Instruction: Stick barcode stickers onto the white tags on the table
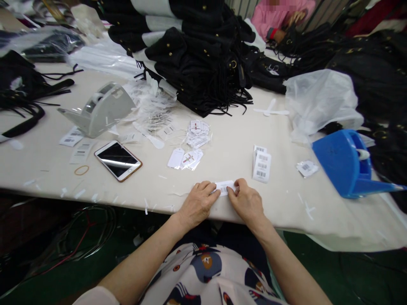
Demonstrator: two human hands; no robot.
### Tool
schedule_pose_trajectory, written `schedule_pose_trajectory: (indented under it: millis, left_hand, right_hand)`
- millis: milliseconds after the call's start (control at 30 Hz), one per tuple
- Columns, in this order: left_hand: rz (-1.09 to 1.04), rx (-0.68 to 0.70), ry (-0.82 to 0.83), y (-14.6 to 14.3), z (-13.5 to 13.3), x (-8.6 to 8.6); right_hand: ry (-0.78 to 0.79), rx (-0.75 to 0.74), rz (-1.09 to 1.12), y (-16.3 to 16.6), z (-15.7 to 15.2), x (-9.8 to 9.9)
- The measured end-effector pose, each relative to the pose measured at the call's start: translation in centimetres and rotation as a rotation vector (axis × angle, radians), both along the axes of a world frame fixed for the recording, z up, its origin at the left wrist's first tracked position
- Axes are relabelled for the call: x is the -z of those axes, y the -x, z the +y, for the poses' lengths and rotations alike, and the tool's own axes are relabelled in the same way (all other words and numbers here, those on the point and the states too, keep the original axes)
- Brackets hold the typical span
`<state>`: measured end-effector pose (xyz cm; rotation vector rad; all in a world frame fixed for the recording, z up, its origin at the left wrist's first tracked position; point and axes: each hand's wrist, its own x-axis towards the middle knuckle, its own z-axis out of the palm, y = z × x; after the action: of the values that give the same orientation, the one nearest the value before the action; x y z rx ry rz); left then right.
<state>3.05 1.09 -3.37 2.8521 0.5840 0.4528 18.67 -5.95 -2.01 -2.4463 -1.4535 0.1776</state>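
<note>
A small white hang tag (224, 189) with a barcode on it lies at the table's front edge. My left hand (199, 202) pinches its left end, fingers closed. The right end is under my right hand (248, 203), its thumb and fingers closed on it too. Just beyond my right hand lie white sheets of barcode stickers (262, 167). Farther left are a pile of hang tags (197, 134) and a few more tags (176, 158), some with a coloured print.
A phone (118, 160), rubber band (82, 170) and grey tape dispenser (106, 110) lie left. A blue tape dispenser (341, 163), small tag packet (307, 168) and clear plastic bag (322, 99) are right. Black fringed bags (203, 59) are stacked behind; a person in pink (269, 19) sits beyond.
</note>
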Motion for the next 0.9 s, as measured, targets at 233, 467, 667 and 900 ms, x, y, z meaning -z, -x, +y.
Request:
schedule_pose_trajectory:
  millis: [233, 467, 667, 900]
  left_hand:
    - [0.009, -0.004, 0.042, 0.0, -0.1, 0.1]
    - [0.006, -0.006, 0.055, 0.0, 0.0, 0.1]
    - [-0.018, -0.001, 0.061, 0.0, -0.1, 0.2]
    - [-0.315, -0.092, 0.288, 0.4, 0.4, 0.6]
  right_hand:
    - [-0.310, -0.456, -0.138, 1.7, -2.2, 1.5]
    - [-0.160, -0.375, -0.239, 1.4, -2.6, 1.4]
    - [-0.117, -0.444, -0.226, -0.4, -2.8, 1.0]
    - [-0.136, -0.241, -0.102, -1.4, -1.4, 1.7]
